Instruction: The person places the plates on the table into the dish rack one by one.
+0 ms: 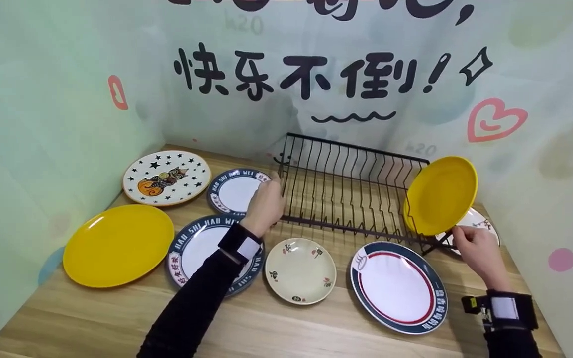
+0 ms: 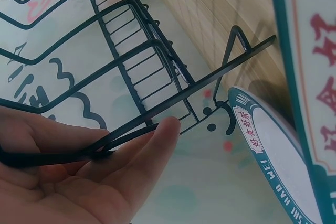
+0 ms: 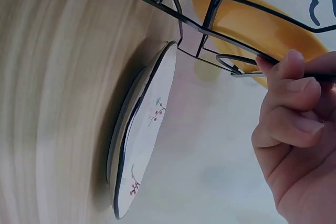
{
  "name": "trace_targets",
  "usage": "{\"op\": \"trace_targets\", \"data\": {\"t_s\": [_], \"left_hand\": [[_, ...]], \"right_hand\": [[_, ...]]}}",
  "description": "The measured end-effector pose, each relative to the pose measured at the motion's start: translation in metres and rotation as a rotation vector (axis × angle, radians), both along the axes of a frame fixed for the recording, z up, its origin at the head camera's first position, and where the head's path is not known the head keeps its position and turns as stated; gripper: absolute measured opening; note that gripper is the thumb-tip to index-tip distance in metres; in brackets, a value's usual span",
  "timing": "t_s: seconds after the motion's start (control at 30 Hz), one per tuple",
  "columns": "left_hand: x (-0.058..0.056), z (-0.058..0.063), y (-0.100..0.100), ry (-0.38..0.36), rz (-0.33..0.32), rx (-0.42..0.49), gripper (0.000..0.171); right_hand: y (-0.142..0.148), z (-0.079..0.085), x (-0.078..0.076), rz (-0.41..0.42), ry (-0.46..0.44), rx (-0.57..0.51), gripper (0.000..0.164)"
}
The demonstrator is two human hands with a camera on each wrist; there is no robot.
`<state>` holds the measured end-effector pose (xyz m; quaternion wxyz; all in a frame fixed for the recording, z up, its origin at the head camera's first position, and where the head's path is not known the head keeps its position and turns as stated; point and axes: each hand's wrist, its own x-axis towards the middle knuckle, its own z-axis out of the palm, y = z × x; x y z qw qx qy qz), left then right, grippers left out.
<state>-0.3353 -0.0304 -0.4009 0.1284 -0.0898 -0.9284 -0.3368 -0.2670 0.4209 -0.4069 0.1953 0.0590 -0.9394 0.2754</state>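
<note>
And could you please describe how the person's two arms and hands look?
Long black sleeves, each with a black wristband bearing a white rectangular patch; beside the right one is a small black device with a yellow mark. The left hand and right hand are ungloved.

Looks like a small booth, dressed up a bit like a kitchen. Closed in at the back and both sides by pale sheets [image 1: 43, 114] with big black writing [image 1: 305, 78], a pink heart [image 1: 497, 121] and soft dots [image 1: 562, 259]. Fitted with a wooden-looking worktop [image 1: 316, 330] right up against the sheets. Stocked with kitchen things: plates [image 1: 119, 246] and a black rack [image 1: 348, 189]. Hard to tell the kind of room beyond.
</note>
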Motion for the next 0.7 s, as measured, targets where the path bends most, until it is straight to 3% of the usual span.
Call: {"op": "trace_targets", "data": {"t_s": [0.27,0.5,0.7], "left_hand": [[0.000,0.001,0.001,-0.008,-0.005,-0.004,0.059],[0.000,0.003,0.000,0.001,0.008,-0.006,0.060],[0.001,0.003,-0.002,-0.033,-0.005,0.005,0.063]], "right_hand": [[0.002,-0.001,-0.001,0.012,-0.008,-0.057,0.042],[-0.003,-0.007,-0.006,-0.068,0.057,-0.115,0.041],[-0.005,-0.013,-0.005,-0.098,0.058,-0.191,0.042]]}}
